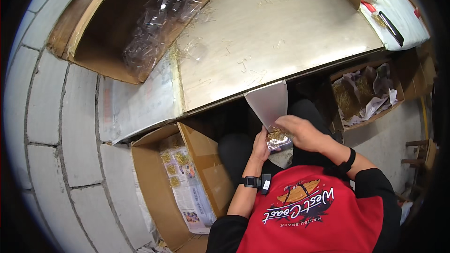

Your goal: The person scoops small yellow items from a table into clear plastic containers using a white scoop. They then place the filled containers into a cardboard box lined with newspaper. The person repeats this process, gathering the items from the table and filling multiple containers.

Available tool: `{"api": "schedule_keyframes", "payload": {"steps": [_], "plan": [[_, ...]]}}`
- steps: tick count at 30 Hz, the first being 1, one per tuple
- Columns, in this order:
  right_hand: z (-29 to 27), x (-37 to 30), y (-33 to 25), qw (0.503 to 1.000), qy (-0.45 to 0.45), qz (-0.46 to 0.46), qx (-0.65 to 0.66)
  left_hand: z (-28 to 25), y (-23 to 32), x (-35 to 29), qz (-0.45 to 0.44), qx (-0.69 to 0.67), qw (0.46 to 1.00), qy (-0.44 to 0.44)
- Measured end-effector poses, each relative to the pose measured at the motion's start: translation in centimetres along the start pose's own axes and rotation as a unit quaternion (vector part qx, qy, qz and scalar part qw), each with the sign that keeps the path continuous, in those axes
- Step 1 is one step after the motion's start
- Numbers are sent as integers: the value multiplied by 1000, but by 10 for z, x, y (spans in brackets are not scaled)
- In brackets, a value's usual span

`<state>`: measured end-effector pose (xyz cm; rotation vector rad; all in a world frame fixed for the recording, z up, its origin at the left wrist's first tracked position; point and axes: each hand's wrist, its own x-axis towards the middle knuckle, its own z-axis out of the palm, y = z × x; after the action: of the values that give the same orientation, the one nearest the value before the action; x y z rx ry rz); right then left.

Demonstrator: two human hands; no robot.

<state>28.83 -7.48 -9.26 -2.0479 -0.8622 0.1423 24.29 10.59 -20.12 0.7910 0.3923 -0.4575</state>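
Observation:
My left hand (260, 146) is closed around a small clear plastic box (276, 146) in front of my lap. Thin gold-coloured wire pieces (278, 135) fill the box; their exact kind is too small to make out. Over the box's far side lies my right hand (303, 132), fingers stretched out by the wire pieces and the foot of a white chute (269, 100). That chute slopes down from the table's near edge to just above the box. The right fingertips are partly hidden.
The pale table (281, 28) carries scattered gold wire pieces. A cardboard box of empty clear cases (159, 23) tips onto it at left. Filled cases lie in an open carton (201, 178) beside my left leg. At right sits a paper-lined carton (365, 93) with gold pieces.

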Motion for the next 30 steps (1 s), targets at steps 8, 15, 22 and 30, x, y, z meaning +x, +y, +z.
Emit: {"api": "schedule_keyframes", "payload": {"steps": [8,15,22,30], "plan": [[-2,25,-7,997,25,-71,-25,-6,2,-13,-38,-16,999,-6],[-59,133,32,938,160,165,-261,-13,-2,-5,-14,58,998,31],[-26,242,33,973,-31,7,-230,-14,-8,0,-20,74,994,80],[-81,220,27,990,-3,9,-137,-9,9,-2,-10,73,990,120]]}}
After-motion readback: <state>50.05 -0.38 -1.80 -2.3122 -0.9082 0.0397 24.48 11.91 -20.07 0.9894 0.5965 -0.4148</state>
